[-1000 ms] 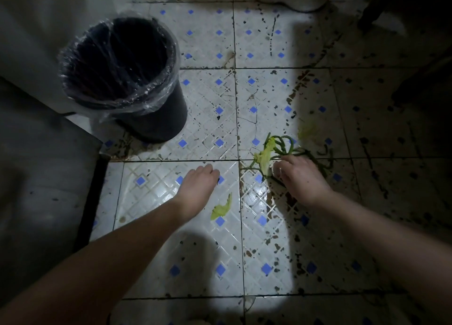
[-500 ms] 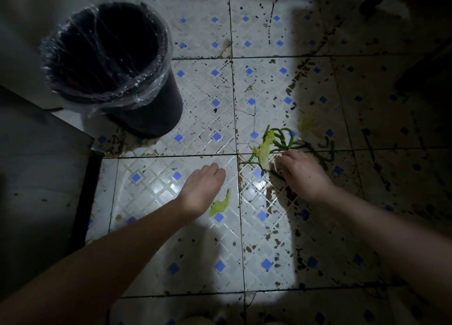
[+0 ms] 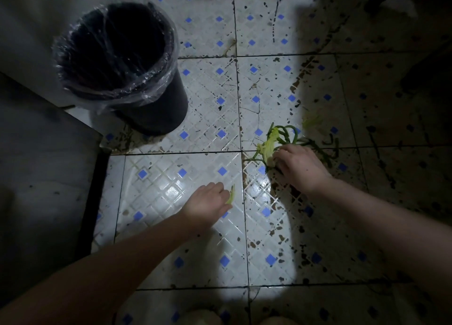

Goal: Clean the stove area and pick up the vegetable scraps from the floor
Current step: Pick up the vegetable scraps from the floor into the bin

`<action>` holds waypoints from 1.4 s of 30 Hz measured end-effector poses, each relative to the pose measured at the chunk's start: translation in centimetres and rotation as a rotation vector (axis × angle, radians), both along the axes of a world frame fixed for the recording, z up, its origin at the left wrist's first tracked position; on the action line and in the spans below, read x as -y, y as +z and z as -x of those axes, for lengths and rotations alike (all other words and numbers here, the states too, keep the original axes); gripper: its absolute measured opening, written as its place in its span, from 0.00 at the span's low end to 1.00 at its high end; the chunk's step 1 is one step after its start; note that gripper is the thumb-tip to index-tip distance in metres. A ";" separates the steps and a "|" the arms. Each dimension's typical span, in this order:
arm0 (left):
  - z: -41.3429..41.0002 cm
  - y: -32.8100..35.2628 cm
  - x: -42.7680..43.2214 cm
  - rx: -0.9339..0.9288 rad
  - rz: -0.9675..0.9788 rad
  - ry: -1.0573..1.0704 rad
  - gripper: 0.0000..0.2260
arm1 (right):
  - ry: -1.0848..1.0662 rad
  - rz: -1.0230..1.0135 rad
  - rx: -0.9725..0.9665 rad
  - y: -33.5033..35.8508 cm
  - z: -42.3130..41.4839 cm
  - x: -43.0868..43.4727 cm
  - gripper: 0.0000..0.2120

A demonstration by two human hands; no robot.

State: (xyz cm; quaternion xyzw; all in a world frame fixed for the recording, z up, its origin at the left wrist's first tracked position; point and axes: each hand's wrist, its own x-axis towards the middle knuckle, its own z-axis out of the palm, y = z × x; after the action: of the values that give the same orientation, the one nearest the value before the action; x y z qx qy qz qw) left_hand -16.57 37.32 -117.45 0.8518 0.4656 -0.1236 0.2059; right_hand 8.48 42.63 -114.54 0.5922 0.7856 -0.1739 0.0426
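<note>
A small pale green leaf scrap (image 3: 231, 194) lies on the white and blue tiled floor (image 3: 171, 182). My left hand (image 3: 206, 202) is down on it, fingers curled, and pinches its lower end. To the right, a heap of dark green stems (image 3: 288, 135) with a pale leaf (image 3: 267, 146) sits on the tile joint. My right hand (image 3: 300, 165) covers the near side of the heap, its fingers curled into the stems. More stems (image 3: 330, 151) trail off into the shadow at the right.
A black bin (image 3: 156, 109) lined with a clear plastic bag stands open at the upper left. A dark cabinet side (image 3: 44, 178) fills the left edge. Another faint leaf (image 3: 311, 122) lies in the shadow beyond the heap. The right of the floor is dark and stained.
My left hand slid right and down onto the small leaf scrap and curled its fingers on it. My right hand stayed on the stem heap, closing further.
</note>
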 end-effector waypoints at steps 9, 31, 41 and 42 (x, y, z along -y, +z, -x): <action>-1.3 0.4 -0.8 0.051 0.100 0.044 0.10 | -0.034 -0.003 -0.011 0.4 -1.1 0.8 0.10; -6.3 2.0 -7.9 0.209 -0.136 0.125 0.10 | -0.085 -0.095 -0.186 -1.3 -4.8 1.6 0.11; -8.4 0.5 -8.5 0.259 -0.051 0.165 0.10 | -0.112 -0.067 -0.211 -1.7 -5.7 1.9 0.11; -8.4 0.4 -8.4 0.252 -0.046 0.158 0.12 | -0.110 -0.065 -0.204 -1.8 -5.7 1.9 0.11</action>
State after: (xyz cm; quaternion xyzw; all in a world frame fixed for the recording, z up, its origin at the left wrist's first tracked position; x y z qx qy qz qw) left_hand -8.16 45.74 -117.03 0.8257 0.5044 0.0119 0.2522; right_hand 14.22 40.71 -116.37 0.6148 0.7574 -0.2098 -0.0663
